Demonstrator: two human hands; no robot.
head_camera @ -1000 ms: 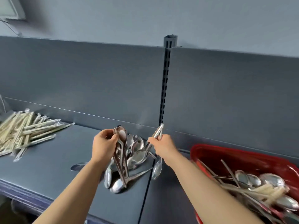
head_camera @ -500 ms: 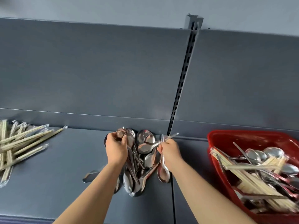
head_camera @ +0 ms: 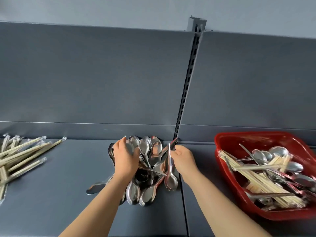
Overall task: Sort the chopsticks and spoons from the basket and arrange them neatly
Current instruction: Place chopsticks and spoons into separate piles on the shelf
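Observation:
A heap of metal spoons (head_camera: pixel 150 151) lies on the grey shelf (head_camera: pixel 71 185) in the middle, against the back panel. My left hand (head_camera: pixel 125 159) presses down on the heap's left side, fingers closed over several spoons. My right hand (head_camera: pixel 183 159) pinches the handle of one spoon (head_camera: pixel 170 175) at the heap's right edge, bowl pointing towards me. A red basket (head_camera: pixel 227 142) on the right holds mixed spoons and wrapped chopsticks (head_camera: pixel 259 183). A pile of wrapped chopsticks (head_camera: pixel 22 154) lies at the far left.
One spoon (head_camera: pixel 98 187) lies apart, left of my left forearm. A slotted upright post (head_camera: pixel 188 82) rises behind the heap, where two shelf boards meet. Bare shelf lies between the chopstick pile and the spoons.
Both hands came down from above the shelf onto the spoon heap, bringing the spoons they held. The camera has tilted down and to the left.

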